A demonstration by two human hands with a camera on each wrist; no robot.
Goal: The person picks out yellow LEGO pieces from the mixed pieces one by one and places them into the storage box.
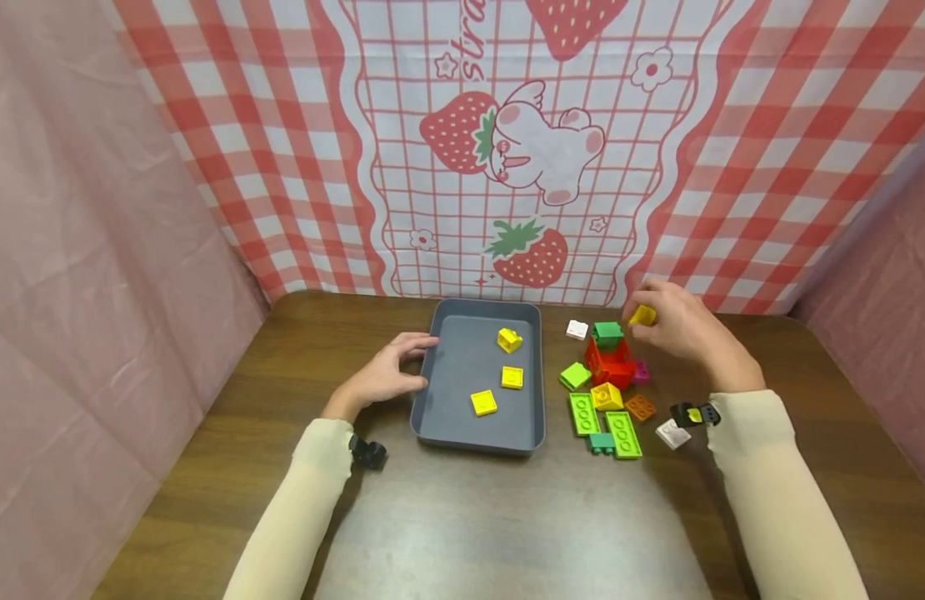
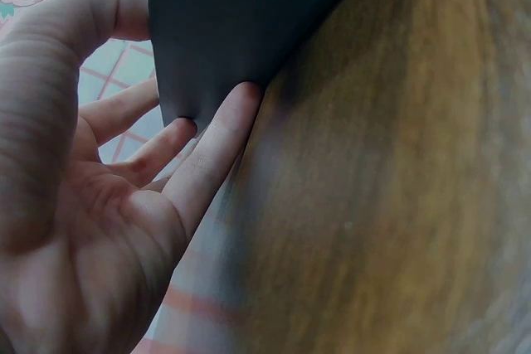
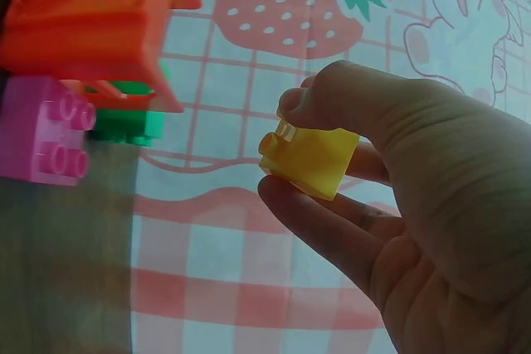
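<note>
My right hand (image 1: pixel 676 321) is raised behind the loose bricks. Between thumb and fingers it pinches a small yellow toy brick (image 3: pixel 311 159), studs facing away from the palm. The left hand (image 1: pixel 387 371) touches the left wall of a dark grey tray (image 1: pixel 477 435), its fingers fairly straight; in the left wrist view the fingertips (image 2: pixel 245 93) press the tray's outer side. Inside the tray lie a yellow brick with a slanted side (image 1: pixel 509 340) and two flat yellow square bricks, one in the middle (image 1: pixel 512 377) and one lower (image 1: pixel 483 403).
Right of the tray, a red brick piece (image 1: pixel 611 367) has a green brick (image 1: pixel 607 335) at its back. Around it lie a yellow brick (image 1: pixel 607 397), lime bricks (image 1: pixel 623 435), a magenta brick (image 3: pixel 54 134), an orange brick (image 1: pixel 641 407) and white bricks (image 1: pixel 673 433). A strawberry-print cloth (image 1: pixel 387 167) hangs behind.
</note>
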